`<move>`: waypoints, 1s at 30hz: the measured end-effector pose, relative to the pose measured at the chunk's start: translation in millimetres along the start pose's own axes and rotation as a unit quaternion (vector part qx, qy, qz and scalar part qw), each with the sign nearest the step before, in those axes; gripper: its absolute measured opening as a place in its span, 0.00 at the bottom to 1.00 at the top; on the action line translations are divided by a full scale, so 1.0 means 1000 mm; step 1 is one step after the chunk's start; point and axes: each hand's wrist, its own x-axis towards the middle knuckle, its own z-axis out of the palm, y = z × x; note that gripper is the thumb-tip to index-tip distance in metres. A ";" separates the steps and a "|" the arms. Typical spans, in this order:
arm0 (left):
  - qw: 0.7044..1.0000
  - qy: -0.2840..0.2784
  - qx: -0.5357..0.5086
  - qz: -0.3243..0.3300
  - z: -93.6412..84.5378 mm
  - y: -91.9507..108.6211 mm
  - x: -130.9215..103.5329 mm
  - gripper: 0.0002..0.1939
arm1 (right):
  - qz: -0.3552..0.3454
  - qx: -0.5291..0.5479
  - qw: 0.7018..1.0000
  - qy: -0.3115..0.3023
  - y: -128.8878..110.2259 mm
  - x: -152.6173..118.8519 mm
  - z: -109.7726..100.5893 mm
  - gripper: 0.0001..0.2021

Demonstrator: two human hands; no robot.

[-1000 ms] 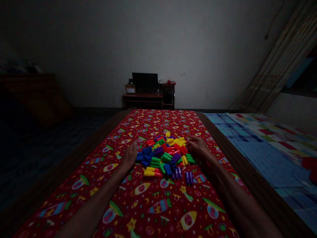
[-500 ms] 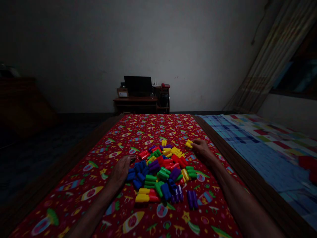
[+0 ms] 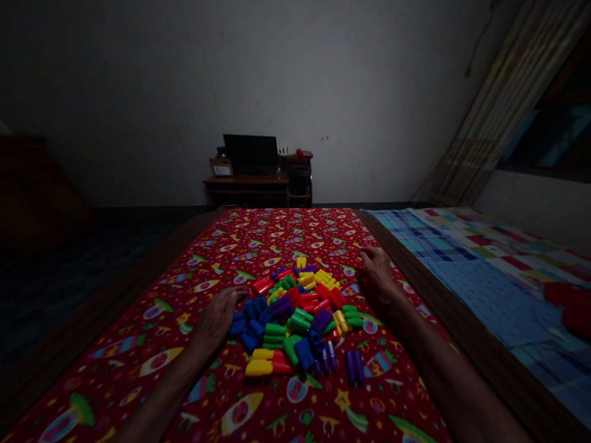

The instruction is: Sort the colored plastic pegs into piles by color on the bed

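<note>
A heap of plastic building blocks (image 3: 300,320) in blue, green, red, purple and yellow lies on a red cloth (image 3: 272,240) printed with rockets. My left hand (image 3: 220,317) rests at the heap's left side, fingers stretched out and holding nothing, close to the blue blocks (image 3: 252,317). Beyond the heap's right edge, my right hand (image 3: 376,266) is raised a little above the cloth with its fingers curled in. Whatever it may hold is hidden. A purple block (image 3: 354,368) lies apart at the near right, and a joined yellow-and-red piece (image 3: 269,363) lies at the near left.
The cloth covers a long table with dark brown edges (image 3: 392,243). Along its right runs a bed with blue and checked bedding (image 3: 443,258). A desk with a monitor (image 3: 250,154) stands against the far wall.
My right hand has lifted and turned, and the yellow block seen in its fingers is out of sight. My left hand stays beside the heap. The whole view has shifted slightly.
</note>
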 end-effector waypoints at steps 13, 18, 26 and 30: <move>1.000 -0.009 0.015 0.006 -0.001 0.000 -0.001 0.29 | -0.033 0.091 0.967 -0.237 -0.038 -0.022 0.042 0.12; 0.999 -0.015 0.027 0.013 -0.001 0.001 0.001 0.29 | 0.016 0.070 0.995 -0.068 -0.004 0.001 0.009 0.16; 0.999 0.001 0.041 0.023 0.001 -0.005 0.002 0.27 | 0.109 -0.095 0.986 0.078 0.058 0.013 -0.028 0.21; 0.999 -0.001 0.040 0.025 0.000 -0.005 0.002 0.27 | 0.095 -0.200 0.975 0.023 0.063 0.007 -0.026 0.19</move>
